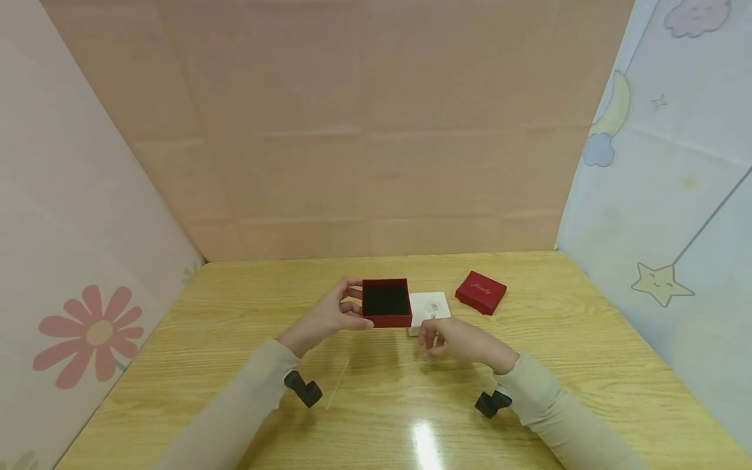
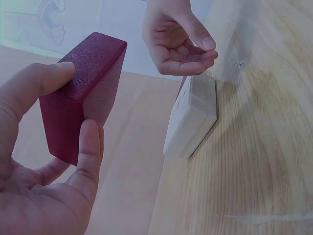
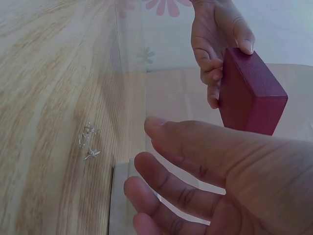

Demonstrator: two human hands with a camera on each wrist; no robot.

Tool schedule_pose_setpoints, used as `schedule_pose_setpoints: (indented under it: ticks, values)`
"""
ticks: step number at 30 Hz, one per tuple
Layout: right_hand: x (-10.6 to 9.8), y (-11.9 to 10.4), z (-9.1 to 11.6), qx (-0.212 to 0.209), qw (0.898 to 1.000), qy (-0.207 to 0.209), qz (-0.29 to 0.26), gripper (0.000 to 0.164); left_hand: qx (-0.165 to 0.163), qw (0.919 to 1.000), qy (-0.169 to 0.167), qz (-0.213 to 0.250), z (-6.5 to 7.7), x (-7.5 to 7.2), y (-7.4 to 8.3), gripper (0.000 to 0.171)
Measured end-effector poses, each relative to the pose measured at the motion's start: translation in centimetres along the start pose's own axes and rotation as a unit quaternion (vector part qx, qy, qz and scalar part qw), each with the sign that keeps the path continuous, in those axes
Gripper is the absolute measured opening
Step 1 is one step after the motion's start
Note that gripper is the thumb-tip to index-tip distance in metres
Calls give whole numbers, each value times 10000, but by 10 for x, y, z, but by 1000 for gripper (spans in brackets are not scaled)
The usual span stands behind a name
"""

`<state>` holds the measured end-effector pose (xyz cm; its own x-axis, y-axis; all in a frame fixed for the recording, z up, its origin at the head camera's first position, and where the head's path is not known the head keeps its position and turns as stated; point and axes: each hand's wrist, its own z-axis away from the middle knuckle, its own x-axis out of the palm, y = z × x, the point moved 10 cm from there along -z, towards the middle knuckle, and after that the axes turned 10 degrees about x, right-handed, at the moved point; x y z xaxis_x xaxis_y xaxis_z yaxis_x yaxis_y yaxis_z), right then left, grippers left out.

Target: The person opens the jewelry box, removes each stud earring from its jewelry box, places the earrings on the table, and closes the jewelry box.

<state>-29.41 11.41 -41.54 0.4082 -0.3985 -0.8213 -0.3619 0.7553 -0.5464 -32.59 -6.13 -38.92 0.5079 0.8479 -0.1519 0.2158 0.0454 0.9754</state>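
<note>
My left hand point(image 1: 336, 307) grips an open red jewelry box base point(image 1: 386, 321) by its left side, thumb in front and fingers behind. The box's black lining faces me in the head view; its red outer faces show in both wrist views. My right hand point(image 1: 455, 339) hangs over the table with fingers loosely bent and nothing between them. Below its fingertips lies a small silvery piece of jewelry point(image 3: 89, 142), curved with star-like ends. Just beyond that hand lies a flat white box point(image 1: 420, 313) with a faint design on top, partly hidden by the fingers.
A red lid point(image 1: 482, 292) with gold lettering lies at the back right of the wooden table point(image 1: 264, 281). A pale thin streak point(image 1: 337, 385) runs along the tabletop near the left wrist. Patterned panels stand left and right, a plain one behind.
</note>
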Motion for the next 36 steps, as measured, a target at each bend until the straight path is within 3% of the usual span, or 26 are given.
schedule_pose_setpoints:
  ticks: [12, 19, 22, 27, 31, 36]
  values:
    - [-8, -3, 4, -35, 10000, -20, 29, 15, 107, 9999, -64, 7, 1, 4, -1, 83]
    - [-57, 4, 1, 24, 9984, 560, -74, 17, 143, 9998, -72, 91, 1, 5, 0, 84]
    - [-83, 23, -5, 266, 9945, 1015, -3, 30, 132, 9999, -75, 75, 1, 6, 0, 84]
    - [-108, 77, -16, 943, 9829, 1506, 487, 70, 141, 9998, -93, -67, 1, 6, 0, 84]
    - [-105, 119, -22, 1601, 9745, 1247, 959, 91, 122, 9999, -80, -54, 0, 5, -2, 83]
    - [-92, 150, -25, 2080, 9697, 642, 1113, 93, 118, 9998, -122, -45, -2, 6, -3, 83]
